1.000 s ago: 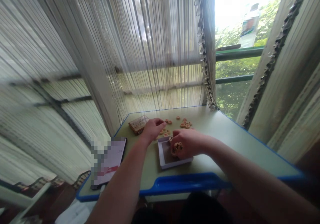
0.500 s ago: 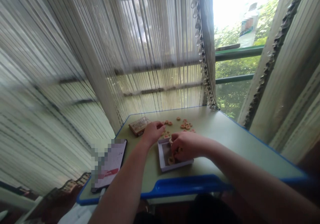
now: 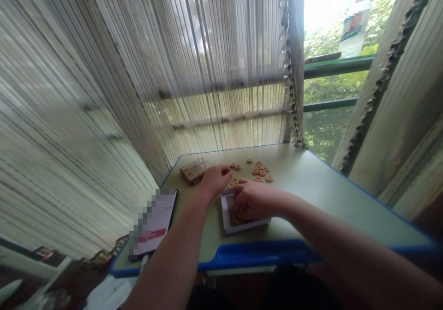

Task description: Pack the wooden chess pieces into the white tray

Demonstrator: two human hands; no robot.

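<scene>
A shallow white open box [image 3: 225, 215] lies in front of me on the table, with round wooden Chinese chess pieces [image 3: 236, 220] in it. My right hand [image 3: 254, 200] reaches down into this box, fingers curled round pieces there; the hand covers most of the contents. Beyond the box's left corner is my left hand [image 3: 216, 181], its fingertips drawn together beside loose pieces [image 3: 235, 166]. Whether a piece sits in those fingers cannot be made out. More red-marked pieces [image 3: 259, 172] are scattered behind the box, some partly hidden by my right hand.
A printed brown cardboard box [image 3: 194, 170] sits to the left of my left hand. Nearer me lies a tablet [image 3: 161, 220] with a lit screen. The table [image 3: 318, 204] has a blue edge and a blue front tray [image 3: 263, 253]; string curtains [image 3: 221, 61] hang behind it.
My right hand has shifted slightly left and lower within the white box. More pieces show behind it at the right. The left hand stays near the same spot; the whole view has shifted slightly.
</scene>
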